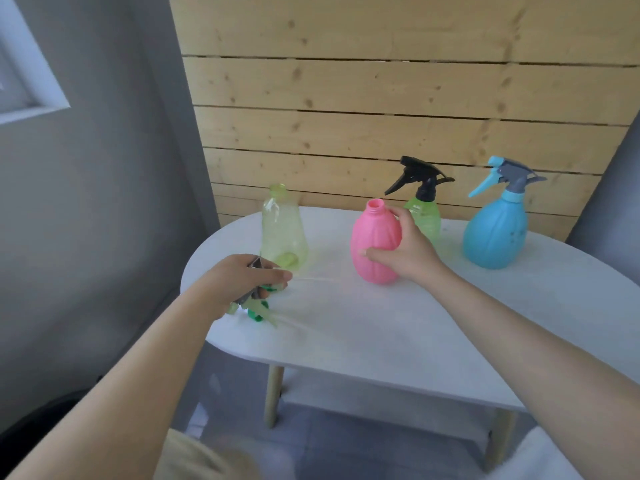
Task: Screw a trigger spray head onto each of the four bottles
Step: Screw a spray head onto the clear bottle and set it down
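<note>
Closest to us is our left hand point(239, 282) at about 8 o'clock, near the rim of the white surface point(398, 327). Its grip is curled tight around a trigger spray head point(258, 299); we can see grey and green bits poking out and a pale dip tube point(311, 279) trailing toward 3 o'clock. Just past it at 10 o'clock stands the clear yellow-green bottle point(282, 230), neck open, upright. Our right hand point(403, 249) is wrapped around the side of the pink bottle point(375, 242) near the centre, thumb low on the front, fingers up by the shoulder, and its neck is bare too. Behind it at 12 o'clock, the green bottle point(424, 218) wears a black spray head point(417, 176). Over at 2 o'clock, the blue bottle point(495, 233) has a blue-and-grey head point(507, 176) on.
</note>
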Demonstrator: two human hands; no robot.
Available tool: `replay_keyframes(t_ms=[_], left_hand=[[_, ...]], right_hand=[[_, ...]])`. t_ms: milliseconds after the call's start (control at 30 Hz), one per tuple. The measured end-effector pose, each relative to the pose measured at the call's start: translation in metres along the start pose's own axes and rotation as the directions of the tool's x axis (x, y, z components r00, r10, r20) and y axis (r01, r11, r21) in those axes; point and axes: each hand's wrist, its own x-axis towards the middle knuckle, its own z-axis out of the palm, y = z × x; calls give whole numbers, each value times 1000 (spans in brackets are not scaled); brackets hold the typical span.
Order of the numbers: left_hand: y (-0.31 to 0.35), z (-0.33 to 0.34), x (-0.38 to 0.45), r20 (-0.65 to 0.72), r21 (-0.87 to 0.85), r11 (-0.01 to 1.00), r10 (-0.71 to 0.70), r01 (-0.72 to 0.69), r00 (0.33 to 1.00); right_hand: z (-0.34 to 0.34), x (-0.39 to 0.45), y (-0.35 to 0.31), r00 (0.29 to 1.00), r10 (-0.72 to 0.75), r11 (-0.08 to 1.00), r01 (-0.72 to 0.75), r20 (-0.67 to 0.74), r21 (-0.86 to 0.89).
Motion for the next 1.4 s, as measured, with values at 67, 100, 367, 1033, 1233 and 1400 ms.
replay_keyframes(t_ms=[67,100,367,1033,1233,1400], left_hand=[[-3,-4,0,15,23,1000,-1,0,1000],[-6,-7,-1,17,22,1000,-7,6,1000],[-14,-11,1,-55,16,999,-33,34,998],[-23,-25,-3,-94,-5,999,-45,44,995],[-22,-24,-2,-85,9,999,-46,47,995],[-18,-20,-5,-82,-18,1000,4,-5,997]], right_hand=[[10,6,2,1000,26,1000,-26,15,-10],[16,10,2,999,39,999,-39,24,-15],[29,20,4,995,96,995,-95,10,-27],[113,41,-65,949,78,995,-94,305,39],[120,36,-71,965,19,997,-38,260,67],[61,7,-86,980,-124,979,96,155,181]])
